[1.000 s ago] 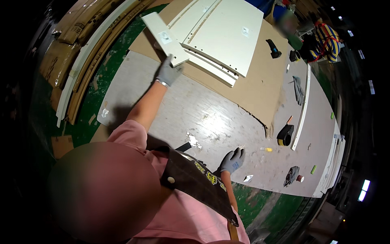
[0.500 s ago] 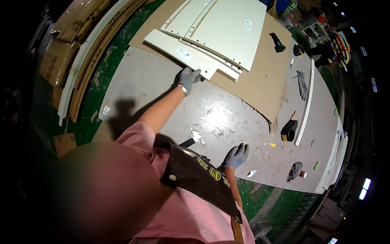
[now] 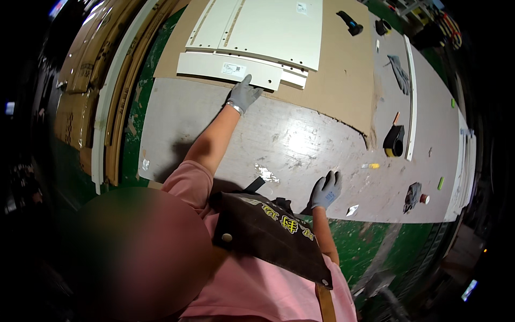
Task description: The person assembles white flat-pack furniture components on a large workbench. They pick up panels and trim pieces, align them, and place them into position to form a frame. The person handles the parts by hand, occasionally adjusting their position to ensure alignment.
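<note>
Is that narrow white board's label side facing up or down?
Facing up: the label shows from above on the narrow white board, at the left hand.

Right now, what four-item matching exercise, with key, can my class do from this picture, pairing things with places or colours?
1. left hand
2. right hand
3. apron
4. black handheld tool

A. on the cardboard sheet
B. by the table's near edge
C. dark brown with yellow print
D. at the narrow white board's edge

Pairs: 1-D, 2-B, 3-C, 4-A

floor (image 3: 366, 234): green, scuffed | worktable (image 3: 252, 137): grey, marked | lamp (image 3: 469, 290): white, lit
</note>
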{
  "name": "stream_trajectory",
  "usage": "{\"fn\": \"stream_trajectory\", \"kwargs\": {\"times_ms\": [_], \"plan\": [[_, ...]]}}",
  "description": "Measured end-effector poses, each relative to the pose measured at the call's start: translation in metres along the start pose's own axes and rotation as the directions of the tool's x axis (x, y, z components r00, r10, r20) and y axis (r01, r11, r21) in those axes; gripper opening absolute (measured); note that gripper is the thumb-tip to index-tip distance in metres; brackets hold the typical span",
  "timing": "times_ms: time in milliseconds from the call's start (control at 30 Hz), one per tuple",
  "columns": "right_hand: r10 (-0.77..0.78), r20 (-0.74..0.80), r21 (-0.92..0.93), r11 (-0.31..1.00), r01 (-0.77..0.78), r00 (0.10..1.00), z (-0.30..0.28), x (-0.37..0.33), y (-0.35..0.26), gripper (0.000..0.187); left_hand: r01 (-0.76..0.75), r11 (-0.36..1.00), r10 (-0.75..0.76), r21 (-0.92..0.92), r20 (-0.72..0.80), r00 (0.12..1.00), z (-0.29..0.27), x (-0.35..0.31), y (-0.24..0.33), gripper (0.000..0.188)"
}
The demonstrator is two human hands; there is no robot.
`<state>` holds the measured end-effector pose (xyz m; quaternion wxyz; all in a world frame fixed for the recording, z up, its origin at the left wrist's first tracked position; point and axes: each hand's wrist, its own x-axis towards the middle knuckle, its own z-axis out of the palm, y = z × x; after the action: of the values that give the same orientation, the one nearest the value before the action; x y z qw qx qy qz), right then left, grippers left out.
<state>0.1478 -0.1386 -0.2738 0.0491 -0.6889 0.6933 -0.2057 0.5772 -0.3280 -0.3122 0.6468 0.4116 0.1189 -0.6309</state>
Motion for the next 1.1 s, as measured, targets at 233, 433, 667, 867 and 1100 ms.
{"fn": "stream_trajectory", "kwargs": {"times_ms": [233, 433, 667, 867, 1100], "plan": [[0.015, -0.015, -0.016, 1.0, -0.015, 1.0, 0.0, -0.001, 0.003, 0.039, -0.271, 0.921, 0.259, 0.279, 0.079, 0.963, 0.02, -0.036, -0.025, 0.036], [0.012, -0.055, 0.001, 1.0, -0.012, 0.998, 0.0, 0.001, 0.001, 0.038, -0.291, 0.929, 0.302, 0.23, -0.015, 0.953, 0.06, -0.043, -0.035, 0.033], [0.015, -0.029, -0.001, 1.0, -0.016, 0.999, 0.001, 0.0, 0.005, 0.038, -0.159, 0.948, 0.141, 0.278, 0.083, 0.987, 0.058, -0.021, -0.026, 0.041], [0.028, -0.012, -0.005, 1.0, -0.028, 1.0, -0.002, 0.001, 0.002, 0.039, -0.118, 0.971, 0.112, 0.21, 0.038, 0.993, 0.031, 0.015, -0.018, 0.047], [0.022, -0.016, 0.007, 1.0, -0.022, 1.0, -0.001, 0.002, 0.004, 0.04, -0.068, 0.983, 0.044, 0.171, 0.142, 0.989, 0.02, 0.028, -0.018, 0.039]]}}
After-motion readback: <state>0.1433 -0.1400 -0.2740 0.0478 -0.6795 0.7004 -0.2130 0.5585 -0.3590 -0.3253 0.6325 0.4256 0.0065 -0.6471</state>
